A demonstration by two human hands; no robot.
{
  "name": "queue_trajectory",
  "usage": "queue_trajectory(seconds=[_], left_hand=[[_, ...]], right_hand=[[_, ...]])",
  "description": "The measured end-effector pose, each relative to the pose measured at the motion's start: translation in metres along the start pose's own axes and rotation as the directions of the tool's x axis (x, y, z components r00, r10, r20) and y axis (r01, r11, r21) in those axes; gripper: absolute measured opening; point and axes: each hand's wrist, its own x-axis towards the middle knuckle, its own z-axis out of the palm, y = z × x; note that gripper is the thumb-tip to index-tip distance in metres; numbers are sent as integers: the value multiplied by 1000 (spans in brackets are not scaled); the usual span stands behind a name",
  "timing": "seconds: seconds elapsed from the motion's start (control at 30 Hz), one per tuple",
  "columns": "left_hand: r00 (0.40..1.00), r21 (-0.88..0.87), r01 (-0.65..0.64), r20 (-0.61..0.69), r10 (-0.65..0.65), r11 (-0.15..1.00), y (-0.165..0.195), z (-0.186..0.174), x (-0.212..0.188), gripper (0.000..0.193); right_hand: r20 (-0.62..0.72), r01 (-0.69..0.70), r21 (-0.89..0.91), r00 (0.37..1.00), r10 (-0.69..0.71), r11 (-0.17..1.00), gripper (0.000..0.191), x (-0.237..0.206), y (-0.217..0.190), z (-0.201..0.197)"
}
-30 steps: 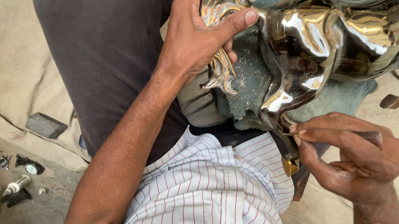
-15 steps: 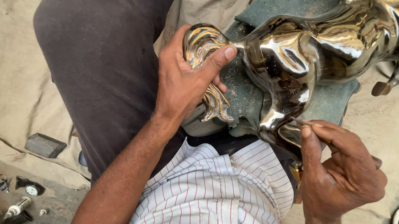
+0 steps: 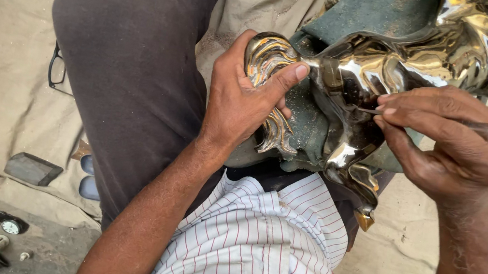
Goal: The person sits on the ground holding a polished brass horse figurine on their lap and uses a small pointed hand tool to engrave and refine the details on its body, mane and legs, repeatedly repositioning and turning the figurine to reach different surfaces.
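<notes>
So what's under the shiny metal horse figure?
A dark green cloth lies under the metal horse figure, spread over the person's lap. The left hand and right hand cover parts; anything beneath the cloth is hidden.

One head-worn camera looks steeply down, close over the lap.

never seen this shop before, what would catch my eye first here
The shiny metal horse figure lies across the person's lap at upper right, mirror-bright with gold tints. The left hand grips its wavy tail end at centre, while the right hand presses a thin tool against its body. Black glasses lie on the tan cloth at left.
</notes>
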Motion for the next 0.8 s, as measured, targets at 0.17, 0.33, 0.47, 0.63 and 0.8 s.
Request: queue_trajectory(seconds=[0.17, 0.33, 0.47, 0.63, 0.8], left_hand=[[1000, -9, -10, 10, 10, 1000, -4, -2, 3, 32], [1000, 4, -1, 20, 1, 1000, -7, -1, 3, 30], [1000, -27, 2, 14, -2, 1000, -6, -1, 5, 31], [1000, -12, 3, 16, -3, 1000, -6, -2, 4, 31], [1000, -1, -3, 22, 3, 1000, -8, -2, 3, 32]], right_hand=[[96, 39, 1, 995, -39, 999, 20, 17, 0, -3], [162, 47, 18, 986, -49, 999, 19, 24, 1, -7], [161, 31, 0, 987, -31, 1000, 20, 27, 0, -6], [167, 9, -38, 986, -3, 999, 22, 27, -5, -6], [185, 49, -18, 982, -45, 999, 23, 27, -5, -7]])
